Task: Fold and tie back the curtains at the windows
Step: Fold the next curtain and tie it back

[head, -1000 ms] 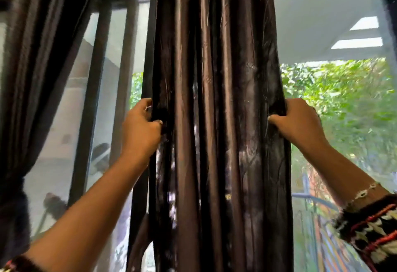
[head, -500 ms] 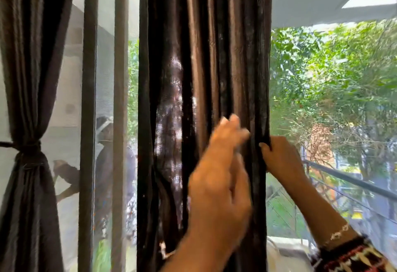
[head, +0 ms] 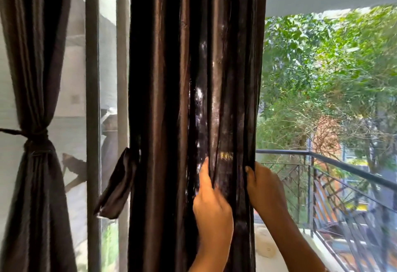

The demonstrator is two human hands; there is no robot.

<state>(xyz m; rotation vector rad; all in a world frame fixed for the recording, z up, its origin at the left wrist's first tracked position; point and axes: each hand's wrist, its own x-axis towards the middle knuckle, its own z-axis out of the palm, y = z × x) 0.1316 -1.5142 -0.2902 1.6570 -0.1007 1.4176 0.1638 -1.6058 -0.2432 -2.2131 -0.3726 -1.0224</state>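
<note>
The middle curtain (head: 171, 110) is a dark brown, almost black, with a satin sheen; its folds make lengthwise stripes of lighter bronze and deep black, and pale glints of light show through the cloth near the centre. The tie strap (head: 118, 185) hanging at its 9 o'clock edge is the same dark brown. The tied curtain (head: 36, 67) at 9 o'clock is a duller grey-brown, plain. The window frame bars (head: 92, 100) are dark grey. At 3 o'clock the trees (head: 326, 67) are bright green with some rusty orange below, and the balcony railing (head: 343, 165) is dark blue-grey.
</note>
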